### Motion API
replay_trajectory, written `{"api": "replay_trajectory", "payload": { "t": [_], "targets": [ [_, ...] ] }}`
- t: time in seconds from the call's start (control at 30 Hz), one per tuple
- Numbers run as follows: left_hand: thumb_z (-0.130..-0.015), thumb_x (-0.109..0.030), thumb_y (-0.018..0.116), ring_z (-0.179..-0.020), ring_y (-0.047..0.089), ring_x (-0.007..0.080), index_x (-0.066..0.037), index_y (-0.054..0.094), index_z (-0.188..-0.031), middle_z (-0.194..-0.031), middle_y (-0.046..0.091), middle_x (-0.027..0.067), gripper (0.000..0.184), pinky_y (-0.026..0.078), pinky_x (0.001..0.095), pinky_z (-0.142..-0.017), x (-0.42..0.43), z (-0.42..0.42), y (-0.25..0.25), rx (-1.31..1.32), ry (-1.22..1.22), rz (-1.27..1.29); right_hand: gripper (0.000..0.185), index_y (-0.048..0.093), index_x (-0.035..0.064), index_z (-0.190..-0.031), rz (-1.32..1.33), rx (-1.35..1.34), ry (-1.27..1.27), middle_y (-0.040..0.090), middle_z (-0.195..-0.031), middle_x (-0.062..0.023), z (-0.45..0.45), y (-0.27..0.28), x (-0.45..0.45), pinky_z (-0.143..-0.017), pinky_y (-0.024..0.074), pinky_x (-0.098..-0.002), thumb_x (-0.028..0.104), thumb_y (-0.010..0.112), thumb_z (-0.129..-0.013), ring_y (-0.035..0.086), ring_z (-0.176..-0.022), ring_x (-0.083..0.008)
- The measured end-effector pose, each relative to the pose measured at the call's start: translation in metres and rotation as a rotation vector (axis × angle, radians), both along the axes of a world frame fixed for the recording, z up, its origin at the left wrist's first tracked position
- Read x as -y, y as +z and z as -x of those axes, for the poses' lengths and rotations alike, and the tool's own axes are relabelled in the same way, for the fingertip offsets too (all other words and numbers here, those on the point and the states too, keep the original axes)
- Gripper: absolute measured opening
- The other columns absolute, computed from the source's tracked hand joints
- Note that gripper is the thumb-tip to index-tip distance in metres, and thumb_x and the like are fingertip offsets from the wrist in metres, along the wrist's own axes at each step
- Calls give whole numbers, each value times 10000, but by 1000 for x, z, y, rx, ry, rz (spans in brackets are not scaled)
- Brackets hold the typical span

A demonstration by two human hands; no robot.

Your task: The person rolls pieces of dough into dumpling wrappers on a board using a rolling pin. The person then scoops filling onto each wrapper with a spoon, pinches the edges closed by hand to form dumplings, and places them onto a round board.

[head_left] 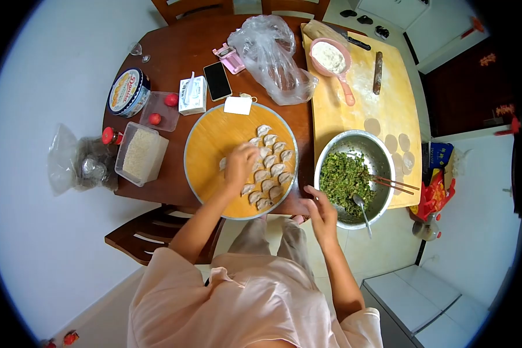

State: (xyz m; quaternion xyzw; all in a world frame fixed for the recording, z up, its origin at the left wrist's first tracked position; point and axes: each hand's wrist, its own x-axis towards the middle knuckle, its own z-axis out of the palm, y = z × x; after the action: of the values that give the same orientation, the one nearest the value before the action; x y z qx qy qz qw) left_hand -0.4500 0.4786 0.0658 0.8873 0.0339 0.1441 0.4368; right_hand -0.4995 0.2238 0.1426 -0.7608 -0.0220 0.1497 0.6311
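A round wooden board [206, 139] carries several folded dumplings in rows on its right half, with one dumpling apart to the left of my left hand. Over the board is my left hand [240, 165], fingers bent together by the dumplings; whatever is between them is hidden. My right hand [322, 214] holds nothing, its fingers apart, between the board and the bowl. The metal bowl [383, 153] holds chopped green filling [345, 180], a spoon [362, 211] and chopsticks [395, 184]. Flat round wrappers [391, 142] lie beside the bowl.
On the floured yellow board [409, 87] are a dough roll [377, 72], a pink flour cup [329, 57] and a knife [358, 43]. Farther left are a plastic bag [272, 58], a phone [217, 81], a tissue box [192, 95], a tin [127, 93] and a grain container [140, 153].
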Motion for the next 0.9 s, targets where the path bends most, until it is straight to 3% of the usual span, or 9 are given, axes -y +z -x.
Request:
{"api": "replay_trajectory", "payload": {
  "t": [0.23,0.43,0.57,0.67,0.7,0.8,0.9],
  "targets": [
    [-756,-14,668,-779,626,318,11,648,-836,-870,634,155,86,500,358,-697,-46,-48,-69,33,89,-238,274,563,-44,-1184,11,-11,-231,620,-1122,-125,20,10,63,-831,492,-279,-9,486,-924,647,-901,-172],
    [-794,-66,630,-878,589,345,-36,618,-889,-924,607,145,100,480,409,-745,-44,-52,-77,-204,43,-344,260,607,-42,-1109,186,113,-443,657,-1042,-133,28,22,130,-782,498,-286,120,454,-974,647,-792,-164],
    [-858,-90,546,-812,552,226,-37,588,-874,-861,583,106,70,448,365,-727,-52,-48,-110,-219,84,-144,263,631,-44,-1027,235,167,-751,665,-964,-123,18,7,220,-707,506,-269,161,474,-977,618,-713,-146],
    [-811,-54,605,-956,560,302,-26,600,-997,-1018,591,152,189,460,381,-845,-64,-55,-120,-183,11,-395,254,634,-38,-988,282,134,-913,662,-857,-97,-6,-40,306,-640,512,-256,187,519,-958,617,-684,-141],
    [-750,-18,658,-1037,560,374,-15,610,-1059,-1119,591,196,313,466,408,-904,-61,-54,-122,-28,-3,-630,216,638,-32,-981,327,145,-878,662,-839,-91,-14,-63,334,-655,514,-258,157,539,-945,623,-686,-146],
    [-778,-21,660,-1112,550,337,-5,578,-1141,-1209,556,186,372,462,382,-946,-8,-53,-50,26,131,-557,174,638,-17,-990,627,221,-793,675,-852,-110,-52,-127,388,-673,513,-306,103,630,-865,650,-742,-190],
    [-833,-21,629,-1137,549,294,11,544,-1193,-1245,531,175,372,472,361,-945,41,-52,-17,35,53,-130,260,637,10,-1007,775,286,-714,638,-968,-136,-96,-143,394,-725,511,-336,76,719,-769,640,-810,-264]
  ]
}}
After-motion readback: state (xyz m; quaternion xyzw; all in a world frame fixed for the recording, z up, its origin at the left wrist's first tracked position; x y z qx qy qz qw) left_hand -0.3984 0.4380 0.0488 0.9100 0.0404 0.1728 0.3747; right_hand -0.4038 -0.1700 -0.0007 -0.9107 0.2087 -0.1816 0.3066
